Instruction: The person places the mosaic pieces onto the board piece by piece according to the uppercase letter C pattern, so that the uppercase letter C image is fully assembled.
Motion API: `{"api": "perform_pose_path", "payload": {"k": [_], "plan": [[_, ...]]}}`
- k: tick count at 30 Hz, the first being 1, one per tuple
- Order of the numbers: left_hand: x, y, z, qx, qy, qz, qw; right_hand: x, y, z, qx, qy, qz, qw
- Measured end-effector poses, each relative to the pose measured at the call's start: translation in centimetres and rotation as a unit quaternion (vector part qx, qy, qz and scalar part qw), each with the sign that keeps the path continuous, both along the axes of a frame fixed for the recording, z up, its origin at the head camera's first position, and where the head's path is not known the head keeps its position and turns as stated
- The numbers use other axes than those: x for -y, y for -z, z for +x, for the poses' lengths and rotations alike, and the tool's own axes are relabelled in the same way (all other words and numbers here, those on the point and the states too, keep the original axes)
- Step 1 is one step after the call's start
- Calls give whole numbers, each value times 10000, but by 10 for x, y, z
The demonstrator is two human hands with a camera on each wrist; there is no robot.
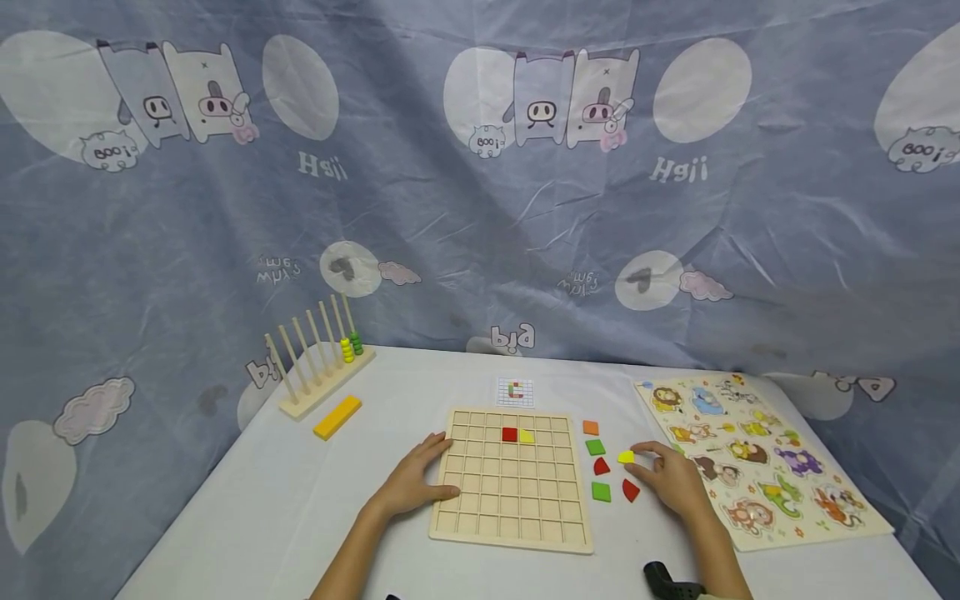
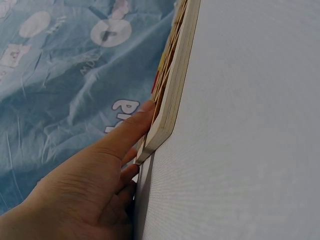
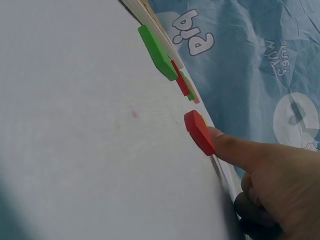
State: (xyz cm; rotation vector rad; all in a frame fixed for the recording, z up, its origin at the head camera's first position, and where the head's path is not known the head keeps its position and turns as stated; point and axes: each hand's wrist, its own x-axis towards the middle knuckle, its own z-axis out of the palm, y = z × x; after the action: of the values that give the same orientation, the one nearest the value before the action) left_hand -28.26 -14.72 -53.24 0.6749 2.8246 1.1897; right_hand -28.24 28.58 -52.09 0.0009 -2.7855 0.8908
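Note:
My left hand [image 1: 414, 477] rests at the left edge of a wooden grid board [image 1: 510, 527], its thumb lying over the rim and its fingertips along the side. In the left wrist view the thumb [image 2: 132, 131] reaches onto the board's edge. A red square tile [image 1: 510, 434] and a yellow tile [image 1: 527, 437] sit side by side in the grid's upper part. Right of the board, my right hand [image 1: 672, 477] pinches another yellow tile [image 1: 626, 457] between thumb and index finger. Just below it lies a red quarter-round tile [image 1: 631, 490], which mostly hides the yellow one in the right wrist view.
Beside the board lie an orange tile [image 1: 591, 427], green tiles [image 1: 601, 492] and another red tile [image 1: 602, 467]. A pattern card [image 1: 515, 392] is behind the board. An animal puzzle [image 1: 806, 533] lies right; a peg rack [image 1: 322, 390] and yellow bar [image 1: 337, 417] stand left. A black object [image 1: 663, 581] is near the right forearm.

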Motion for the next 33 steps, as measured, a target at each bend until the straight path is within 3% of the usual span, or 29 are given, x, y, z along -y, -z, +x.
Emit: {"api": "perform_pose_path", "payload": {"k": [11,16,24,33], "plan": [[0,2,-2,58,-31,15,10000,1,0,-1,-45,40,74,10000],[1,2,-2,72,-31,9,10000,8,-7,-1,-286,-63,15,9996],[1,2,-2,50,-15,22,10000,58,-28,0,-272,-505,-304,9979],[0,0,-1,92,-21,45,9999,117,-35,-7,-546,-963,-506,9926]]}}
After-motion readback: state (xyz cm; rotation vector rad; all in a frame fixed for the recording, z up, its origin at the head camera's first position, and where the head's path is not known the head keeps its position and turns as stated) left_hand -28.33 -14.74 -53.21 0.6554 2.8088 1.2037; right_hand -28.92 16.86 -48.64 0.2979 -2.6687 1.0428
